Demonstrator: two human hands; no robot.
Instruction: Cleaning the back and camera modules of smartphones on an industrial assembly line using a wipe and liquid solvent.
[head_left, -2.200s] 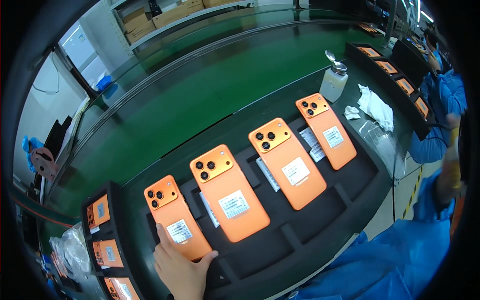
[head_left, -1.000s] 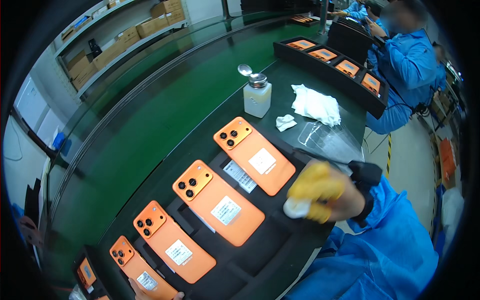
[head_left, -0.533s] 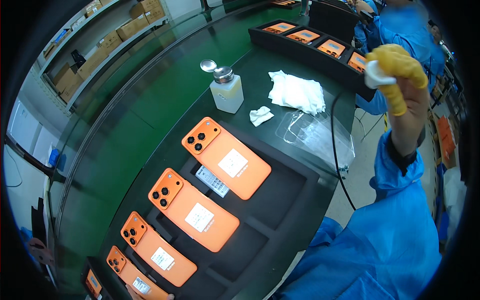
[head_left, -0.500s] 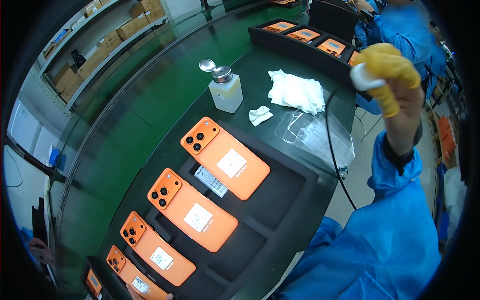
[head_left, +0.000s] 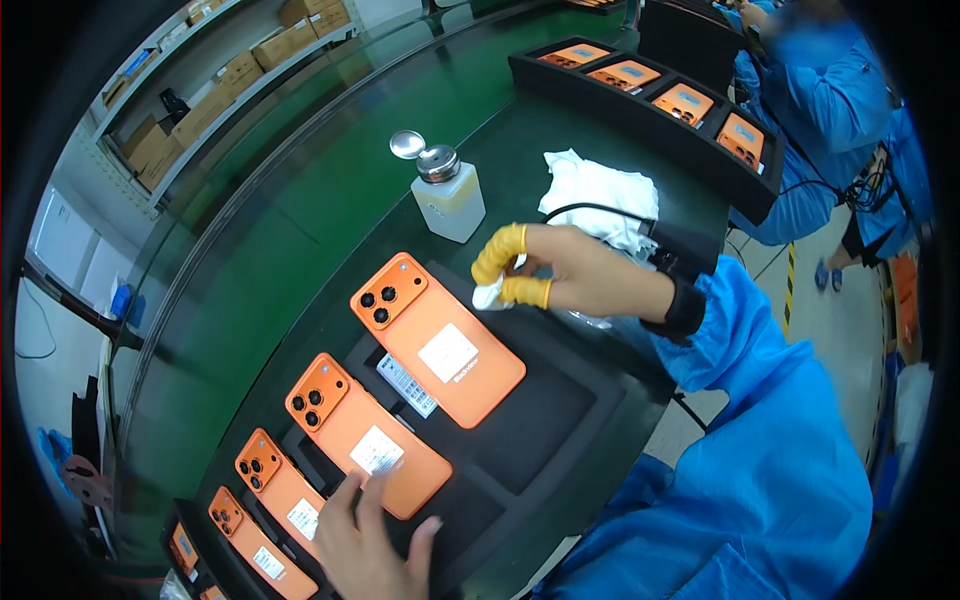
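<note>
My right hand (head_left: 575,270), in yellow finger cots, pinches a small white wipe (head_left: 489,296). It hovers just right of the upper end of the farthest orange phone (head_left: 475,375). My left hand (head_left: 372,550) is bare, its fingers spread over the lower end of the second orange phone (head_left: 425,478); whether they touch it I cannot tell. Two more orange phones (head_left: 285,482) (head_left: 245,540) lie in the row to the left. All are back up with white labels, in a black foam tray (head_left: 560,405).
Beyond the phones stands a pump bottle (head_left: 450,205) with its metal lid flipped up. A stack of white wipes (head_left: 590,185) lies behind my right hand. Another black tray (head_left: 640,110) of orange phones is at the far right, near a person in blue (head_left: 830,90).
My right hand has come down and left from high at the right, the white wipe in it. My left hand has moved from the nearest phone to the second one.
</note>
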